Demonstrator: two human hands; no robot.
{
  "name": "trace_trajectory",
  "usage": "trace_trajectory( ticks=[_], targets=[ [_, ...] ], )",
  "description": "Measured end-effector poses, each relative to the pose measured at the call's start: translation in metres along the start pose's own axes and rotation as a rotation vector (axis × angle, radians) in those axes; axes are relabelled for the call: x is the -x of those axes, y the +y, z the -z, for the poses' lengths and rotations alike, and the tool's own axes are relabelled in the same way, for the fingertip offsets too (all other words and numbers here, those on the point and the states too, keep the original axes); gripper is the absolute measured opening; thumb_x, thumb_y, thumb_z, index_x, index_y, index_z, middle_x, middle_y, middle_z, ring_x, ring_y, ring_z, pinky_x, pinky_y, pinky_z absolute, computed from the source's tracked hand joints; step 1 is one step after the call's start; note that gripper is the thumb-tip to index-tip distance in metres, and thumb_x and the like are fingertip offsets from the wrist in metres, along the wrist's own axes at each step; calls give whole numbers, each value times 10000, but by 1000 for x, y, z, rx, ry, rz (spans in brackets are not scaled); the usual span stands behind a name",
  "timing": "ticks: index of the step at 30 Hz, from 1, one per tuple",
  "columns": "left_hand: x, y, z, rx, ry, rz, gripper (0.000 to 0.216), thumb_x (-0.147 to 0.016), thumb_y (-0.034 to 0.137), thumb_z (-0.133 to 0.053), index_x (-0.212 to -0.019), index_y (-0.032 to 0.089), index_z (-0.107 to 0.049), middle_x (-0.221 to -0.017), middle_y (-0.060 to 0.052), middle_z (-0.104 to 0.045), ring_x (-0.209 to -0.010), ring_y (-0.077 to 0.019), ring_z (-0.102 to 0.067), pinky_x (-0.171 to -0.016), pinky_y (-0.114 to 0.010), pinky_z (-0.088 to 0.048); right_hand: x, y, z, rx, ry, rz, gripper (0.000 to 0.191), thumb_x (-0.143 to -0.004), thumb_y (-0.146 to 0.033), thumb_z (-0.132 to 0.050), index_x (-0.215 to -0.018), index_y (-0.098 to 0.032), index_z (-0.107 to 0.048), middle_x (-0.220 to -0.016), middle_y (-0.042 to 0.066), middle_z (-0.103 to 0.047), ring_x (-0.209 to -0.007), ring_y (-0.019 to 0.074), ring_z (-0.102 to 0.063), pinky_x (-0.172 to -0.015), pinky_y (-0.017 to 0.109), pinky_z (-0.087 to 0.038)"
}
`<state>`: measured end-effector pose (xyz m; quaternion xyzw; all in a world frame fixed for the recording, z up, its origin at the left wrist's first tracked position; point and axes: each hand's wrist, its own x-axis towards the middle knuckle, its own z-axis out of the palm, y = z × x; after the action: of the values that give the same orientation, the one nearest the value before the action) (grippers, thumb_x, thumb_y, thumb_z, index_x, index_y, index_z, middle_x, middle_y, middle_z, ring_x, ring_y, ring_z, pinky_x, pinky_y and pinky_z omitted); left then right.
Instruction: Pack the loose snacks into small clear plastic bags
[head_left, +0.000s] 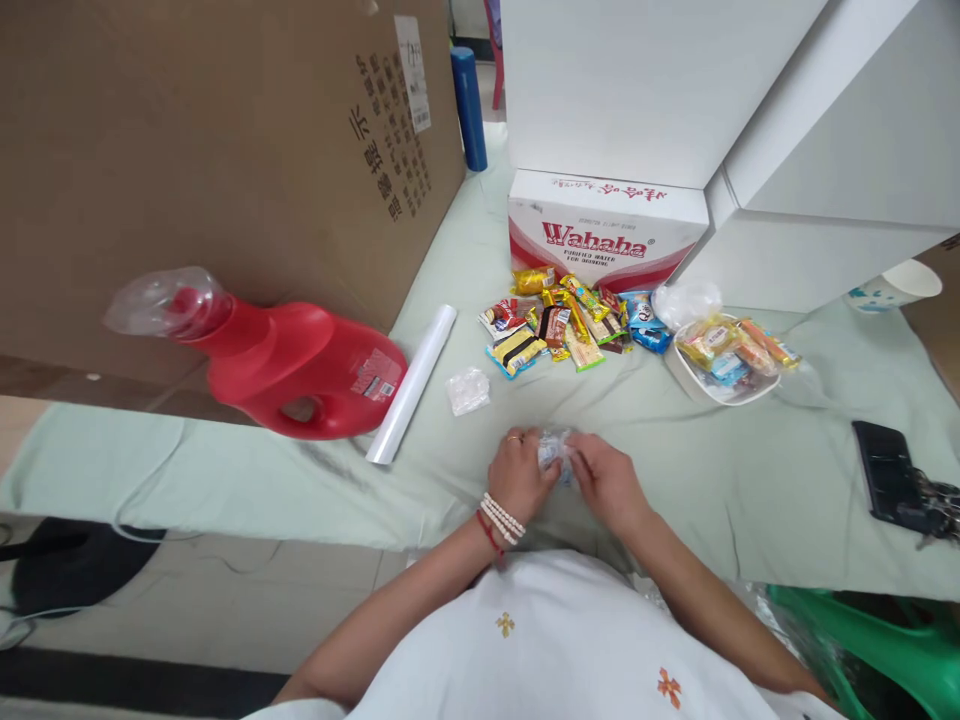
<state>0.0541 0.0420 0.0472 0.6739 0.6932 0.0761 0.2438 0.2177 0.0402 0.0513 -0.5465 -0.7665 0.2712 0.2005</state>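
My left hand (pixel 517 473) and my right hand (pixel 604 478) meet low over the pale green cloth (pixel 675 450), close to my body. Both pinch a small crumpled clear plastic wrapper (pixel 553 455) held between them. A ring and bead bracelets show on the left hand and wrist. Farther out lies a heap of wrapped snacks (pixel 566 325). To its right, a white bowl (pixel 721 390) holds more wrapped snacks. A second crumpled clear wrapper (pixel 468 390) lies on the cloth to the left of my hands.
A red detergent jug (pixel 292 365) lies on its side at left beside a white roll (pixel 412 385). A big cardboard box (pixel 210 150), a Wahaha carton (pixel 600 235) and white boxes (pixel 787 150) stand behind. A phone with keys (pixel 892 485) and a paper cup (pixel 896 285) are at right.
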Motion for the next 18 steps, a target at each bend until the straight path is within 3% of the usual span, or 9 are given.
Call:
trace_trajectory(
  ticks=[2, 5, 9, 12, 15, 18],
  targets=[
    [-3, -1, 1, 31, -50, 3, 331, -892, 288, -623, -1198, 168, -591, -1142, -149, -614, -1013, -294, -643, -836, -394, -520, -2, -10, -8, -15, -40, 79, 301, -994, -156, -426, -1117, -205, -696, -976, 80, -682, -865, 197, -636, -806, 311, -542],
    [-6, -5, 9, 185, -41, 39, 275, -847, 207, -642, -1113, 167, -586, -1082, -126, -621, -990, -270, -646, -866, -396, -529, -2, -12, -15, -74, -26, 122, 320, -967, -134, -436, -1126, -184, -708, -1083, 115, -688, -988, 220, -641, -913, 354, -545],
    [-2, -7, 30, 699, -140, 133, 417, -853, 330, -667, -1212, 162, -537, -1002, -86, -636, -939, -236, -656, -770, -369, -582, 6, -9, -9, -245, -38, 104, 344, -985, -251, -500, -1280, -160, -651, -1291, 163, -641, -1193, 260, -604, -1062, 435, -492],
    [5, 2, 46, 907, -156, 97, 504, -825, 359, -692, -1271, 178, -542, -1075, -95, -656, -961, -224, -664, -775, -366, -598, 14, -11, -9, -410, -99, 60, 333, -986, -374, -558, -1248, -197, -662, -1247, 124, -668, -1138, 249, -625, -1017, 403, -513],
    [11, 14, 54, 1033, -258, -25, 440, -797, 359, -736, -1185, 195, -611, -1213, -119, -671, -1080, -236, -669, -929, -400, -572, 20, -2, -10, -550, 36, -133, 348, -1006, -443, -509, -1161, -185, -685, -1109, 95, -715, -1006, 230, -653, -943, 380, -536],
    [14, 12, 54, 1172, -344, -33, 408, -824, 405, -731, -1147, 191, -602, -1196, -124, -698, -1097, -237, -684, -980, -411, -550, 23, 32, 17, -652, 288, -340, 414, -946, -490, -609, -1227, -190, -653, -1107, 77, -723, -977, 220, -661, -897, 361, -555]
  ],
)
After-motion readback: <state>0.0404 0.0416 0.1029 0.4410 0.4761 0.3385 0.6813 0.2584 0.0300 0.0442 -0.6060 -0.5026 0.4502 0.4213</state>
